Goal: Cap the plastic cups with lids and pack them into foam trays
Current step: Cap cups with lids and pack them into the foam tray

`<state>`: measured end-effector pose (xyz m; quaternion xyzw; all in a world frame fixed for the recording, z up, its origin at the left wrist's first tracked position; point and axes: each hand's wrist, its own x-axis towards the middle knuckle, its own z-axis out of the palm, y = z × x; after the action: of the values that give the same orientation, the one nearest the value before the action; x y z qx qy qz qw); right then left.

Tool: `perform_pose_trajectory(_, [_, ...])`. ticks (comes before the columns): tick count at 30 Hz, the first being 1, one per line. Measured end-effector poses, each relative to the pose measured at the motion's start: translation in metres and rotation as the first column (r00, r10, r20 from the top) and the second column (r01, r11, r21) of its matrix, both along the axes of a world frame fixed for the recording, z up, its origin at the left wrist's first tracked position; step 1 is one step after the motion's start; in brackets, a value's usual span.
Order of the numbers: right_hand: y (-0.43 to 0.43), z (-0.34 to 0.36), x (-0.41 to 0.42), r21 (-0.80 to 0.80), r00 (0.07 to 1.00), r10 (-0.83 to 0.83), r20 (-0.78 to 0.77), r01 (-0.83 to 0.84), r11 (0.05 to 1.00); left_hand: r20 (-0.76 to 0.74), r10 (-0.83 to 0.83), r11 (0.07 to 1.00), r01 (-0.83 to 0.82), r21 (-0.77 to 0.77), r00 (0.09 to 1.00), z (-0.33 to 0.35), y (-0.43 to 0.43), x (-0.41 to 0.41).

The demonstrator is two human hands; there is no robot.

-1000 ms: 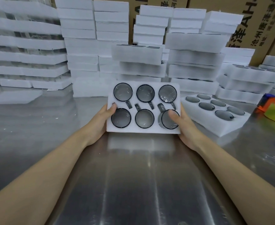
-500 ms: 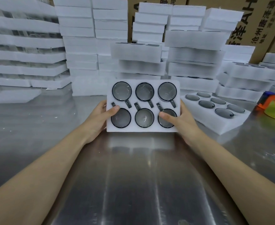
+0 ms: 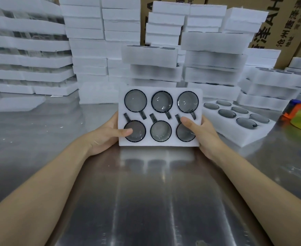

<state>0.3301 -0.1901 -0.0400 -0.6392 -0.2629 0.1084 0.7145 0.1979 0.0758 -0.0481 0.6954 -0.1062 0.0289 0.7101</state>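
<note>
A white foam tray (image 3: 160,147) filled with several dark-rimmed capped cups is lifted and tilted toward me above the steel table. My left hand (image 3: 105,134) grips its left edge, with the thumb lying on the near-left cup lid (image 3: 136,131). On the right edge, my right hand (image 3: 203,134) grips the tray, its thumb over the near-right cup lid (image 3: 184,134). Cup handles show as dark tabs between the two rows.
A second foam tray (image 3: 242,134) with several capped cups lies on the table to the right. Stacks of foam trays (image 3: 213,55) and cardboard boxes (image 3: 273,27) fill the back. A yellow-green and orange tape dispenser (image 3: 300,118) sits far right.
The tray has tipped up more toward me and come slightly nearer. My left thumb slid onto the near-left lid; my right thumb moved up along the near-right lid.
</note>
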Motion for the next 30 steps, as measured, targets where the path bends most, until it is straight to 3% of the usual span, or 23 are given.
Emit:
perform_pose_trajectory(5, [0.004, 0.001, 0.001, 0.004, 1.000, -0.013, -0.013, 0.013, 1.000, -0.005, -0.046, 0.999, 0.045, -0.030, 0.999, -0.001, 0.006, 0.001])
perform_pose_trajectory(8, [0.000, 0.004, 0.004, -0.030, 0.997, 0.065, -0.030, -0.065, 0.997, -0.001, -0.018, 0.999, 0.018, -0.047, 1.000, -0.003, 0.006, 0.003])
perform_pose_trajectory(13, [-0.006, 0.003, -0.001, -0.224, 0.977, 0.167, 0.131, -0.135, 0.965, -0.007, 0.057, 0.997, -0.057, -0.057, 0.998, -0.004, 0.005, 0.005])
perform_pose_trajectory(20, [-0.005, 0.005, 0.000, -0.217, 0.976, 0.092, 0.198, -0.048, 0.975, -0.001, 0.155, 0.987, -0.155, -0.035, 0.988, -0.001, 0.000, 0.005])
perform_pose_trajectory(30, [-0.008, 0.004, 0.002, -0.290, 0.942, 0.182, 0.281, -0.097, 0.952, 0.012, 0.082, 0.993, -0.080, -0.086, 0.997, -0.003, -0.001, 0.004])
